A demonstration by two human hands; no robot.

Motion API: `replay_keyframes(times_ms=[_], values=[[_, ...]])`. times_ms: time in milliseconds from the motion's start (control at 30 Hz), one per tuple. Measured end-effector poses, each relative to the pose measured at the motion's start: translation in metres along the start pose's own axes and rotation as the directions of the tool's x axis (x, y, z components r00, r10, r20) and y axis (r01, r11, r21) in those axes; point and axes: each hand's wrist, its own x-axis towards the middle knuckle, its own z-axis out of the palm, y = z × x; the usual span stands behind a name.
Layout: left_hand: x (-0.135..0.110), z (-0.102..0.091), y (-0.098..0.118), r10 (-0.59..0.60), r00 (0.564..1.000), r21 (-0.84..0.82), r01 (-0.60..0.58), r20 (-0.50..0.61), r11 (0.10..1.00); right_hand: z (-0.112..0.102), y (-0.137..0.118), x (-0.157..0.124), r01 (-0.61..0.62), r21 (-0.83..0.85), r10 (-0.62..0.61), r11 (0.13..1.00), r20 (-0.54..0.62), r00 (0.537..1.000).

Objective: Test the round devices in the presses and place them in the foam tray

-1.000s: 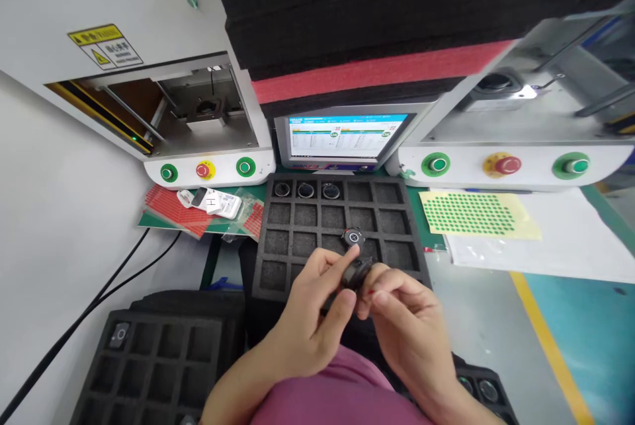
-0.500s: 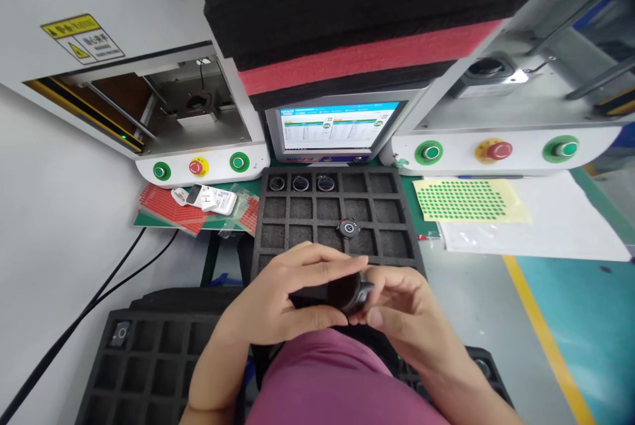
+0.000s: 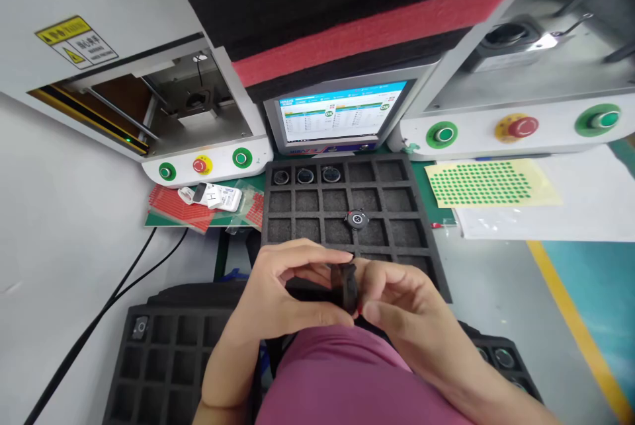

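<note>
Both my hands meet just above my lap, over the near edge of a black foam tray (image 3: 421, 213). My left hand (image 3: 282, 296) curls round a small round black part (image 3: 346, 285), thumb below and fingers above. From the right, my right hand (image 3: 404, 309) pinches the same part with its fingertips. The part is turned edge-on to me. A similar round part with a pale face (image 3: 357, 219) lies on a rib of the tray just beyond my fingers. Three round parts (image 3: 305, 176) sit in the tray's far-left cells.
A monitor (image 3: 337, 114) stands behind the tray between two white machines with green and red buttons (image 3: 201, 165) (image 3: 520, 126). A sheet of green dots (image 3: 489, 182) lies right. Red sheets and a white device (image 3: 213, 197) lie left. Another foam tray (image 3: 163, 359) sits at lower left, a third (image 3: 501, 355) lower right.
The part between my fingers has been turned from flat to edge-on. My head has tilted, so the scene has shifted and rotated a little; both hands stay close together.
</note>
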Motion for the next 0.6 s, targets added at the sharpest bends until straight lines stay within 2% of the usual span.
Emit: replay_keyframes(times_ms=[367, 533, 600], values=[[-0.0020, 0.0010, -0.0014, 0.017, 1.000, 0.009, -0.017, -0.021, 1.000, 0.0061, -0.0016, -0.0022, 0.058, -0.072, -0.060, 0.996, -0.026, 0.998], [-0.0052, 0.0037, 0.0006, 0.084, 0.995, 0.074, -0.080, -0.061, 0.994, 0.0081, -0.0010, -0.0021, 0.075, -0.096, -0.080, 0.993, -0.047, 0.996], [-0.0078, 0.0045, 0.0022, 0.126, 0.988, 0.107, -0.117, -0.087, 0.987, 0.0086, 0.0014, -0.0019, 0.056, -0.043, -0.058, 0.997, -0.034, 0.998]])
